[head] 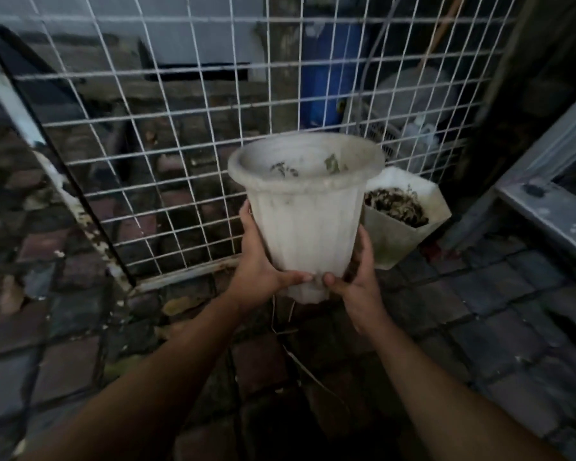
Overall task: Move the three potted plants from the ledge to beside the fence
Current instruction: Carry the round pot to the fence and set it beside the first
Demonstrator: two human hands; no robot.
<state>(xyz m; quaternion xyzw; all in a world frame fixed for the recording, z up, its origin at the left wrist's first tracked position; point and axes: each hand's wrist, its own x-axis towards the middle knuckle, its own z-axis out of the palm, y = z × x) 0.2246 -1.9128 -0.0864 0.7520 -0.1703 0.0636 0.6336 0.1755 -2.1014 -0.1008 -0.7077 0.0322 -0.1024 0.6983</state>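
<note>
**White fluted pot held in both hands before the wire fence**

A tall white fluted plastic pot with a wide rolled rim (305,207) is held off the ground, tilted slightly so its mouth faces the camera; a few small green leaves show inside it. The left hand (263,261) wraps the pot's lower left side, fingers running up the wall and thumb laid across the front near the base. The right hand (356,277) cups the lower right side in the same way, its thumb meeting the left thumb at the front. Both hands are curled tight against the pot, bearing it between them. Thin pale roots or strings hang from the pot's base, below the hands.

Just beyond the right hand, a second pot, a white angular plastic one filled with dark soil (403,217), stands on the ground against the white wire-grid fence (167,134). The fence rises directly past both hands. Under the forearms lies dark brick paving (479,311), with dry leaves scattered to the left of the left hand. To the right of the right hand runs a grey metal frame (552,207).
</note>
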